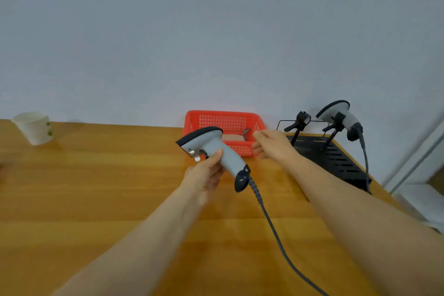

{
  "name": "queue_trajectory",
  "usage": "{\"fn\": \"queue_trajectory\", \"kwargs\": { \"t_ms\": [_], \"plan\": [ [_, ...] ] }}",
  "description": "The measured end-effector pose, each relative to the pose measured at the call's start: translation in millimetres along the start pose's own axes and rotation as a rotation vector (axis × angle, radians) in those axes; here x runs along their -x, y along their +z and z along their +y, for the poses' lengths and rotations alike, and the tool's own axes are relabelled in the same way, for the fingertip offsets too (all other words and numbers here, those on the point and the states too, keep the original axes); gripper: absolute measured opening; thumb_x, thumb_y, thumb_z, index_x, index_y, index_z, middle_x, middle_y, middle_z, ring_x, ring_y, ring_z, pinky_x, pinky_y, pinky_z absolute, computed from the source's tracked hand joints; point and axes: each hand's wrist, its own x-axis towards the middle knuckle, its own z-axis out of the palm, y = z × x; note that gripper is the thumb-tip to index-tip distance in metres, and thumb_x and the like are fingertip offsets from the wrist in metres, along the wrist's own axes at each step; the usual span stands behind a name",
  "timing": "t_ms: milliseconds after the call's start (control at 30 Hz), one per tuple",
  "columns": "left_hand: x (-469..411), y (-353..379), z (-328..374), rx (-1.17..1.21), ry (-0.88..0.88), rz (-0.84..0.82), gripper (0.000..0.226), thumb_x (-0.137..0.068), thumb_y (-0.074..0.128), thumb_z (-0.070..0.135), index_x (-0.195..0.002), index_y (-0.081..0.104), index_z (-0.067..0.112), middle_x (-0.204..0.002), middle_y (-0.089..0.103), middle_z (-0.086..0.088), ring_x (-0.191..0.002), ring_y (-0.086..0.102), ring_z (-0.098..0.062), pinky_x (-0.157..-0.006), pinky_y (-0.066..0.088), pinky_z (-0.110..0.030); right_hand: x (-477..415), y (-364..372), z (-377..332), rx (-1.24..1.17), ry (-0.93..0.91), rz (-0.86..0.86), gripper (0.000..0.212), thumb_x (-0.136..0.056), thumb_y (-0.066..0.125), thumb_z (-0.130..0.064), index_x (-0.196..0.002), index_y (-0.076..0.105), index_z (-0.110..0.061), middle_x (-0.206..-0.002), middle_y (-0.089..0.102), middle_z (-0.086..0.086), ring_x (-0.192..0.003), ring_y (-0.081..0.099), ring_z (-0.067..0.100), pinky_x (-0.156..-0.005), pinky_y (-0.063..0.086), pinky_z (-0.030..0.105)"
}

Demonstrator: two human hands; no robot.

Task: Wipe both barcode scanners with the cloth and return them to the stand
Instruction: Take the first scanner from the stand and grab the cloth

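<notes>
Pale wall (216, 31) fills the upper half of the view and meets the back edge of a wooden table (96, 187). Against that edge stands a red basket (223, 114), and in it lies a pinkish folded cloth (231, 138).

The left hand (206, 175) grips a grey scanner (211, 144) by its handle, fingers wrapped round it and the thumb up near the trigger. It is held above the table just in front of the basket's near-left corner, with the dark-rimmed head pointing left. Its grey cable (271, 223) runs from the butt of the handle across the wood toward the near edge, passing between the two forearms.

The right hand (271, 143) hovers at the basket's right rim with its fingers loosely extended toward the cloth. It is blurred, but it seems to hold nothing.

A black slotted stand (336, 156) sits close to the table's right edge, just right of the basket. A second scanner (336, 113) hangs in the right-hand clip, head up by the wall, with its own cable dropping past the stand's right side. The left clip (301, 120) is free, just beyond the right wrist.

A white paper cup (33, 127) stands far left near the back edge. A wide stretch of wood lies between it and the left hand.
</notes>
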Motion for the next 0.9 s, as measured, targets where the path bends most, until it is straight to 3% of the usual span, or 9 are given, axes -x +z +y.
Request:
{"fn": "queue_trajectory", "kwargs": {
  "t_ms": [67, 167, 367, 500, 600, 767, 833, 900],
  "plan": [
    [-3, -4, -3, -0.001, 0.003, 0.042, 0.03, -0.083, 0.07, 0.021, -0.109, 0.063, 0.007, -0.108, 0.07, -0.01, -0.094, 0.065, -0.016, -0.08, 0.042, -0.027, -18, 4, -1, 0.187, -0.058, 0.005, 0.031, -0.097, 0.041, -0.02, -0.105, 0.063, 0.0, -0.106, 0.066, 0.016, -0.097, 0.062, 0.031, -0.089, 0.049, 0.043],
    [-7, -2, -7, -0.001, 0.0, 0.098, 0.018, -0.082, 0.072, 0.018, -0.095, 0.064, 0.007, -0.097, 0.071, -0.008, -0.086, 0.066, -0.015, -0.072, 0.046, -0.025, -51, 9, 1, 0.397, -0.127, 0.035, 0.028, -0.096, 0.042, -0.014, -0.109, 0.066, -0.006, -0.116, 0.064, 0.006, -0.104, 0.059, 0.024, -0.081, 0.042, 0.028],
    [-24, 6, -14, -0.008, -0.011, 0.151, 0.017, -0.08, 0.074, 0.019, -0.091, 0.066, 0.009, -0.093, 0.073, -0.006, -0.085, 0.067, -0.017, -0.062, 0.046, -0.024, -115, 28, 16, 0.541, -0.141, -0.062, 0.027, -0.09, 0.048, -0.002, -0.104, 0.07, -0.007, -0.121, 0.064, 0.008, -0.114, 0.056, 0.021, -0.099, 0.041, 0.031],
    [-32, 11, -18, -0.018, -0.01, 0.15, 0.013, -0.081, 0.074, 0.018, -0.085, 0.065, 0.01, -0.09, 0.072, -0.005, -0.086, 0.067, -0.016, -0.065, 0.046, -0.023, -138, 40, 24, 0.597, -0.128, -0.198, 0.023, -0.088, 0.056, -0.001, -0.106, 0.07, -0.007, -0.124, 0.062, 0.01, -0.116, 0.054, 0.023, -0.099, 0.041, 0.031],
    [-37, 12, -22, -0.048, -0.015, 0.158, 0.018, -0.079, 0.075, 0.021, -0.089, 0.066, 0.009, -0.094, 0.073, -0.008, -0.094, 0.066, -0.022, -0.078, 0.049, -0.031, -147, 46, 22, 0.595, -0.109, -0.265, 0.023, -0.086, 0.061, -0.007, -0.107, 0.07, -0.011, -0.123, 0.062, 0.007, -0.116, 0.054, 0.023, -0.097, 0.04, 0.029],
    [-42, 11, -26, -0.078, -0.036, 0.17, 0.027, -0.078, 0.076, 0.024, -0.096, 0.066, 0.008, -0.1, 0.073, -0.009, -0.1, 0.065, -0.024, -0.087, 0.047, -0.033, -157, 52, 17, 0.664, -0.089, -0.362, 0.033, -0.088, 0.055, -0.004, -0.118, 0.065, -0.016, -0.129, 0.057, 0.005, -0.119, 0.051, 0.023, -0.092, 0.038, 0.026],
    [-41, 11, -27, -0.088, -0.039, 0.173, 0.029, -0.078, 0.076, 0.025, -0.099, 0.067, 0.008, -0.1, 0.073, -0.008, -0.099, 0.066, -0.023, -0.084, 0.046, -0.031, -162, 55, 20, 0.727, -0.058, -0.391, 0.032, -0.088, 0.053, -0.001, -0.112, 0.068, -0.017, -0.129, 0.057, 0.005, -0.117, 0.052, 0.025, -0.089, 0.039, 0.027],
    [-39, 11, -27, -0.082, -0.04, 0.178, 0.032, -0.077, 0.077, 0.025, -0.101, 0.066, 0.007, -0.1, 0.073, -0.008, -0.098, 0.066, -0.022, -0.079, 0.047, -0.028, -168, 60, 23, 0.785, -0.049, -0.411, 0.025, -0.086, 0.054, 0.0, -0.094, 0.071, -0.017, -0.123, 0.06, 0.008, -0.109, 0.055, 0.026, -0.086, 0.041, 0.031]
  ]
}}
